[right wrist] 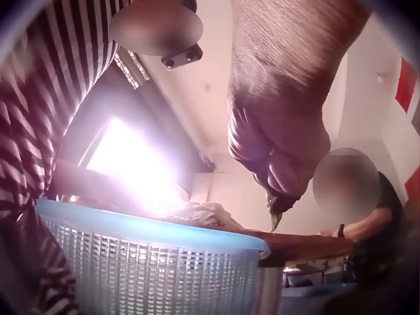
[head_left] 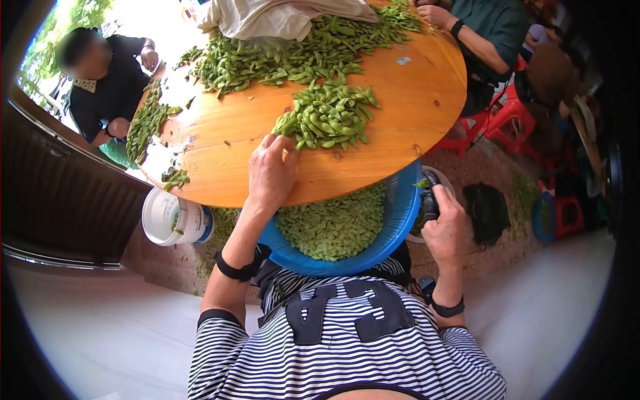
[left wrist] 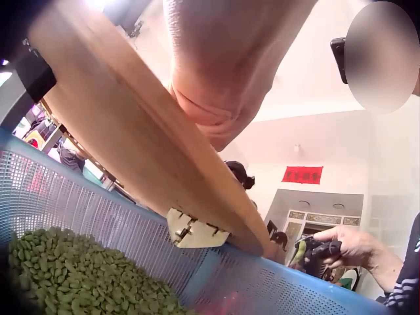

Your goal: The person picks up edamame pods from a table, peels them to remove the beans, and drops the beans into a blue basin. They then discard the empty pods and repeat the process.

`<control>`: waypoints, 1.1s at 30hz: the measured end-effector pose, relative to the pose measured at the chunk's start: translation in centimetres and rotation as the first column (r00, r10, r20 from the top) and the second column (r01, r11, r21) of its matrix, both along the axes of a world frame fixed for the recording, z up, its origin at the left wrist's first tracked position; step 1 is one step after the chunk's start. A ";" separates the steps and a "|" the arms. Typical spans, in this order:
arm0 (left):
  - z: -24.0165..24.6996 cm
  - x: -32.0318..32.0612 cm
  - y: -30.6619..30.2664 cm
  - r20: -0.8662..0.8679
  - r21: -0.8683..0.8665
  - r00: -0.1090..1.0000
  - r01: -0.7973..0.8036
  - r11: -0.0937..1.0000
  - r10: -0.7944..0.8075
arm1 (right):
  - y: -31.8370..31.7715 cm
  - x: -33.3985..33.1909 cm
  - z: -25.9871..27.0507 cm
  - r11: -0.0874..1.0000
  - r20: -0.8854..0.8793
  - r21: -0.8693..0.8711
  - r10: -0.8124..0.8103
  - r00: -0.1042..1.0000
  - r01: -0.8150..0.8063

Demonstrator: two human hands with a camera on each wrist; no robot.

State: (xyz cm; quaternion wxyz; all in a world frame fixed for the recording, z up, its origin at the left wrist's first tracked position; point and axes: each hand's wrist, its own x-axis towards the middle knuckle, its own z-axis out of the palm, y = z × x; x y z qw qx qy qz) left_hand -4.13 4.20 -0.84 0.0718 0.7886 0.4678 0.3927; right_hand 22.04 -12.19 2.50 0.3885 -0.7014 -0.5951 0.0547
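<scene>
A round wooden table (head_left: 220,133) carries heaps of green edamame pods (head_left: 330,115). My left hand (head_left: 272,167) lies on the table at the near edge of the closest heap, its fingers curled over a few pods. On my lap, under the table edge, a blue mesh basket (head_left: 399,217) holds shelled beans (head_left: 333,230). My right hand (head_left: 445,227) hovers beside the basket's right rim, gripping a small black tool (head_left: 430,200) together with a pod (left wrist: 300,251). The pod's tip (right wrist: 274,218) pokes out below its fingers. In the left wrist view only the heel of my left hand (left wrist: 223,72) shows.
A white bucket (head_left: 175,219) stands on the floor at the left, under the table edge. A cloth sack (head_left: 280,17) lies on the far pods. Other people (head_left: 107,80) sit around the table. Red stools (head_left: 510,113) and a dark bag (head_left: 487,210) are at the right.
</scene>
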 end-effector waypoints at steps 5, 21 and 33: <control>0.1 -0.4 -0.5 0.027 -0.133 0.997 -0.070 0.989 0.074 | 0.4 -1.1 -0.8 0.989 -0.073 -0.064 0.127 0.989 -0.131; 2.1 2.4 -6.5 0.761 -0.545 0.649 0.629 0.554 0.013 | 2.6 -4.5 -2.3 0.911 -0.462 0.021 0.374 0.804 -0.412; 1.1 4.5 -7.6 0.855 -0.484 0.515 0.754 0.444 0.057 | -1.6 8.2 -4.6 0.994 -0.452 0.015 0.107 0.885 -0.113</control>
